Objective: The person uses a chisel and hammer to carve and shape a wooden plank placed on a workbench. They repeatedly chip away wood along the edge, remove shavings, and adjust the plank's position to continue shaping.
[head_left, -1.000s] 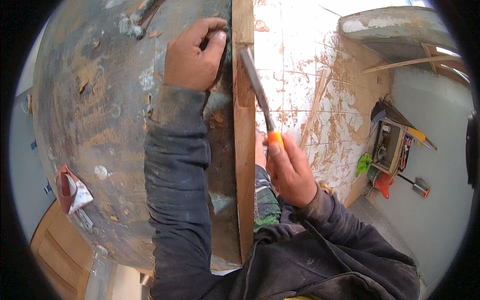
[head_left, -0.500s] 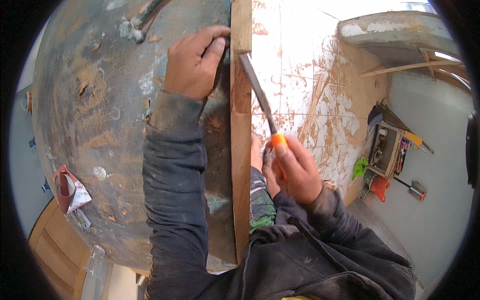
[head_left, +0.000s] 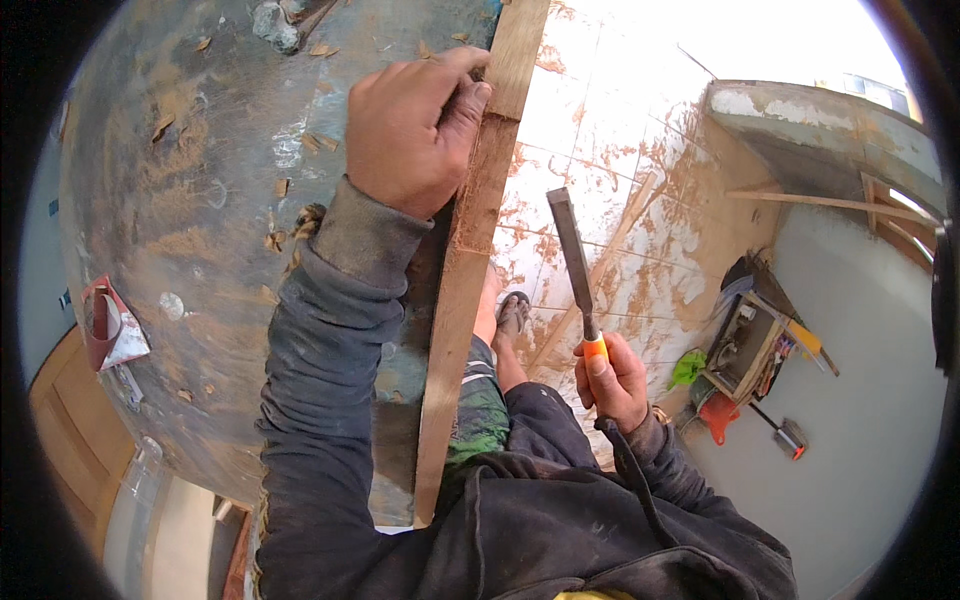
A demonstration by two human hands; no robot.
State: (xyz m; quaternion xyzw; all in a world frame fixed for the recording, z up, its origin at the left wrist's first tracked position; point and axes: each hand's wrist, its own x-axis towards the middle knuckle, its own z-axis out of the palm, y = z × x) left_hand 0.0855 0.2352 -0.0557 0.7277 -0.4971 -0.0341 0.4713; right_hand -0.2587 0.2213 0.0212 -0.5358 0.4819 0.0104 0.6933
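A long wooden strip [head_left: 448, 330] runs along the edge of the worn workbench [head_left: 230, 330]. It has a shallow recess [head_left: 482, 190] cut into its face, with a step at either end. My left hand [head_left: 410, 135] is closed on the strip's left side by the recess's far end, thumb and fingers pressed against it. To the right of the strip, my right hand [head_left: 618, 385] grips the orange handle of a chisel [head_left: 572, 245]. The blade points up and away, apart from the wood.
What looks like a hammer [head_left: 285, 25] lies at the bench's far side, among wood chips. Folded reddish sandpaper [head_left: 115, 325] rests at the left. Wood shavings and a thin batten [head_left: 625, 225] lie on the tiled floor. A wooden tool box [head_left: 745, 345] stands at the right.
The chisel has come away from the strip's recess, moving right and toward me. The view has turned, so the strip now slants. My left hand still grips the strip.
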